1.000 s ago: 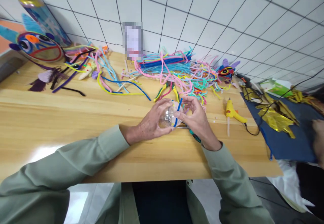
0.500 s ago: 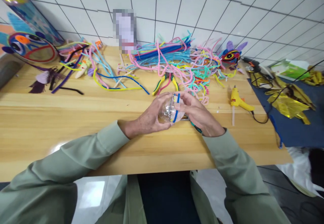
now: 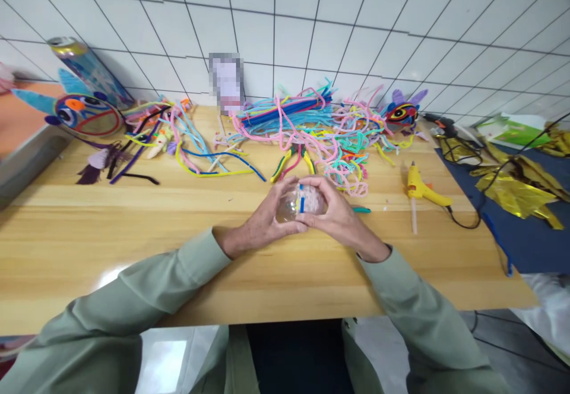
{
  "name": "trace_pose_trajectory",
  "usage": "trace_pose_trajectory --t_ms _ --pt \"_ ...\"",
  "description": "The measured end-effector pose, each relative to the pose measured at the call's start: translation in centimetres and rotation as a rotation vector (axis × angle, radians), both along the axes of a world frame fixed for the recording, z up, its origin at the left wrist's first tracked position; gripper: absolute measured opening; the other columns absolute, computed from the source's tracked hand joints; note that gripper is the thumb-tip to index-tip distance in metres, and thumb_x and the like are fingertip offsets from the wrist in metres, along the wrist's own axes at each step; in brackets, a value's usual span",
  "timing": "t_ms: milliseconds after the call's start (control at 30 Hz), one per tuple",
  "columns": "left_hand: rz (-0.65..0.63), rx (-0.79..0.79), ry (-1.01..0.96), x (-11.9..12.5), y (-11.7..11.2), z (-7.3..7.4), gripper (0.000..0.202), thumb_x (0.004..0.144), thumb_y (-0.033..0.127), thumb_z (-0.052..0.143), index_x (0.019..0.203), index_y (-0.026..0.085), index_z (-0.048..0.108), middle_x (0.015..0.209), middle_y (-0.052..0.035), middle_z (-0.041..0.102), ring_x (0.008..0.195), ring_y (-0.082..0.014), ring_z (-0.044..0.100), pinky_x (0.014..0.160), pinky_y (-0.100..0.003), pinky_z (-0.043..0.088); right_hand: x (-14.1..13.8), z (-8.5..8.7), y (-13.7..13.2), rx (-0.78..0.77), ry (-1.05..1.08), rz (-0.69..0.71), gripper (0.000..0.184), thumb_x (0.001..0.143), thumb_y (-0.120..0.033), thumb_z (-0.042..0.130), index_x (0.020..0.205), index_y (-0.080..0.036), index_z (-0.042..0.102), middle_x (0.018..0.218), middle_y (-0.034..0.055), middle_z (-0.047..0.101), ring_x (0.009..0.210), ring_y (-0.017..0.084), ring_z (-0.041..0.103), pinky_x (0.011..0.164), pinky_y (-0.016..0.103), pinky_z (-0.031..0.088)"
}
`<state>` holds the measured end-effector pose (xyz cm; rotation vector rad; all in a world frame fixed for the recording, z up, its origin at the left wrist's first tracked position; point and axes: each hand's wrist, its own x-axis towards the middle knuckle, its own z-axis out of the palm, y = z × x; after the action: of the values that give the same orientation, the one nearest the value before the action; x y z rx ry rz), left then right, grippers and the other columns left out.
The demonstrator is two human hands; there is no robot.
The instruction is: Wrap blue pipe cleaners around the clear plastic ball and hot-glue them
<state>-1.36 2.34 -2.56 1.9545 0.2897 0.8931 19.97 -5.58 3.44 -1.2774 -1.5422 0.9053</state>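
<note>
Both hands are wrapped round a clear, round plastic ball (image 3: 289, 205) with a blue strip on it and pale pinkish material on its right side. My left hand (image 3: 262, 220) grips the clear left side, and my right hand (image 3: 339, 211) grips the pale right side. The fingers hide parts of the ball. Just beyond the hands lie pliers (image 3: 283, 163) with yellow-and-green handles. A teal handle (image 3: 361, 210) shows beside my right hand; the rest of that tool is hidden.
A pile of coloured pipe cleaners (image 3: 294, 112) lies along the wall. At right rests a yellow glue gun (image 3: 421, 189) with its cord, near gold foil (image 3: 512, 189) on a blue cloth. Decorated faces (image 3: 91, 114) and a can (image 3: 89, 70) stand at left.
The ball has turned in my hands, so the blue strip sits differently. My right fingers have shifted to wrap round its right side. The camera view has tilted slightly upward.
</note>
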Motion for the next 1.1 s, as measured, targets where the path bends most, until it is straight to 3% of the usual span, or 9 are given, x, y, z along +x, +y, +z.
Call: trace_pose_trajectory --t_ms 133,200,400,700,1100 --pt "0.058 0.085 -0.007 0.1 0.3 -0.1 0.103 0.087 0.059 0.093 0.169 0.031 0.038 0.165 -0.0188 0.051 0.158 -0.0402 0.053 0.130 -0.064 0.051 0.0 -0.1 -0.1 0.014 0.029 0.052 0.068 0.083 -0.062 0.093 0.137 -0.031 0.066 0.147 0.0104 0.066 0.140 0.035 0.063 0.123 0.056 0.050" --pt "0.074 0.124 -0.029 0.2 0.2 0.0 0.097 0.089 0.055 0.093 0.167 0.031 0.040 0.161 -0.0172 0.054 0.155 -0.0378 0.055 0.130 -0.062 0.051 0.0 -0.3 -0.1 -0.018 0.070 0.054 0.069 0.083 -0.066 0.092 0.137 -0.032 0.065 0.147 0.0102 0.066 0.140 0.035 0.062 0.122 0.055 0.051" --pt "0.074 0.206 -0.054 0.3 -0.2 1.0 0.084 0.098 0.045 0.084 0.167 0.029 0.039 0.161 -0.0175 0.053 0.155 -0.0358 0.053 0.132 -0.061 0.047 -0.4 -0.4 -0.2 -0.055 0.144 0.044 0.076 0.080 -0.068 0.094 0.140 -0.032 0.063 0.148 0.0099 0.065 0.142 0.035 0.061 0.124 0.055 0.049" --pt "0.052 0.277 -0.023 0.1 0.0 1.1 0.088 0.101 0.045 0.081 0.172 0.032 0.031 0.163 -0.0183 0.051 0.155 -0.0376 0.052 0.132 -0.066 0.044 -0.9 -0.4 -0.3 -0.172 0.259 0.026 0.079 0.076 -0.062 0.097 0.138 -0.032 0.056 0.146 0.0085 0.063 0.136 0.032 0.062 0.115 0.049 0.056" --pt "0.038 0.156 0.048 -0.4 -0.4 1.5 0.079 0.104 0.045 0.075 0.170 0.031 0.034 0.165 -0.0171 0.049 0.159 -0.0370 0.046 0.136 -0.065 0.040 -0.8 -0.1 -0.2 -0.208 0.305 0.044 0.070 0.079 -0.053 0.096 0.136 -0.032 0.061 0.142 0.0071 0.065 0.138 0.031 0.062 0.119 0.048 0.054"
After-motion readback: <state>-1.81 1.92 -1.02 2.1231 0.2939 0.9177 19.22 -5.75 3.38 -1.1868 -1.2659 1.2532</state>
